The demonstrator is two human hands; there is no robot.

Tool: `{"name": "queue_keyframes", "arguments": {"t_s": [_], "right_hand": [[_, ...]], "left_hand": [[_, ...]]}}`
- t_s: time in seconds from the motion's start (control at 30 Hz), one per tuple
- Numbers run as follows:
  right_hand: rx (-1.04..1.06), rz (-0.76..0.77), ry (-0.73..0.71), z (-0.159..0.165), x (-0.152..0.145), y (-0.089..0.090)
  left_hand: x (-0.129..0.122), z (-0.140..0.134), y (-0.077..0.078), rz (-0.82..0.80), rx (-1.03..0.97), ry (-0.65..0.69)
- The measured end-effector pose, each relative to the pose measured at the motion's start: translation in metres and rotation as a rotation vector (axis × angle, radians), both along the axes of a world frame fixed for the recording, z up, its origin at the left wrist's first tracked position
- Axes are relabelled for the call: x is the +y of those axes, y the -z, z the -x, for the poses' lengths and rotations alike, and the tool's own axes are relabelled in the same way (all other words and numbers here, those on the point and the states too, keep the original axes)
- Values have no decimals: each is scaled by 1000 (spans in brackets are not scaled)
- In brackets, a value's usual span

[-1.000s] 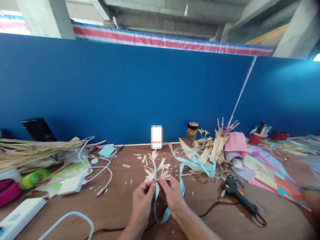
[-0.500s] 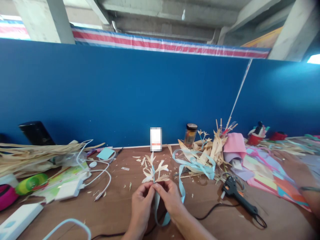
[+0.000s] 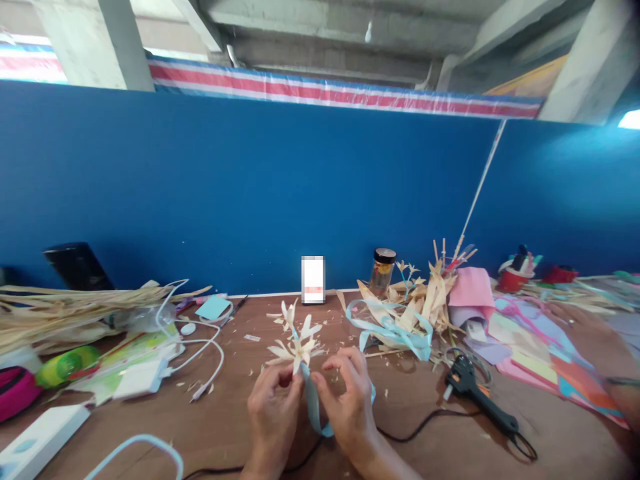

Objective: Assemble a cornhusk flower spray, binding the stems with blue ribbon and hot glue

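My left hand (image 3: pixel 277 400) is closed in a pinch at the base of a flower spray (image 3: pixel 301 347) with pale, dry, husk-like petals. The spray tilts up to the left, and a smaller bloom tops its blue-wrapped stem. From the pinch a light blue ribbon (image 3: pixel 314 407) loops down between my hands. Just to its right is my right hand (image 3: pixel 350 400), thumb and fingers apart; whether the thumb touches the ribbon I cannot tell. Part of the ribbon is hidden behind this hand.
A black glue gun (image 3: pixel 480 393) lies at the right with its cord. Dry husks (image 3: pixel 435 293), a jar (image 3: pixel 383 270) and coloured paper sheets (image 3: pixel 545 353) lie behind it. A phone-like white screen (image 3: pixel 313 279) stands by the blue partition. White cables and a power strip (image 3: pixel 45 440) occupy the left.
The spray has tipped to the left and turned, showing its lower bloom more fully. My right hand has let go of the stem, moved right and opened its fingers.
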State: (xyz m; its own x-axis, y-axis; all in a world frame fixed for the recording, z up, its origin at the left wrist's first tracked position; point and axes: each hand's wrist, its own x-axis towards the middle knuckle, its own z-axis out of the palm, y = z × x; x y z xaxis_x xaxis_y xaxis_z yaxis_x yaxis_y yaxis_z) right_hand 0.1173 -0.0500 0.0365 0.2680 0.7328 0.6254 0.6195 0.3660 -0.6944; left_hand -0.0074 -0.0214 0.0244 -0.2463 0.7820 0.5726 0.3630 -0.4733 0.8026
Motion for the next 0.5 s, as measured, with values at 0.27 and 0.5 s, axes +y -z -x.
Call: {"name": "queue_keyframes", "arguments": {"t_s": [0.27, 0.5], "right_hand": [[-94, -49, 61, 1, 0, -12], [-20, -54, 39, -1, 4, -10]], "left_hand": [[-7, -6, 13, -197, 295, 94], [-7, -10, 8, -236, 345, 109]]}}
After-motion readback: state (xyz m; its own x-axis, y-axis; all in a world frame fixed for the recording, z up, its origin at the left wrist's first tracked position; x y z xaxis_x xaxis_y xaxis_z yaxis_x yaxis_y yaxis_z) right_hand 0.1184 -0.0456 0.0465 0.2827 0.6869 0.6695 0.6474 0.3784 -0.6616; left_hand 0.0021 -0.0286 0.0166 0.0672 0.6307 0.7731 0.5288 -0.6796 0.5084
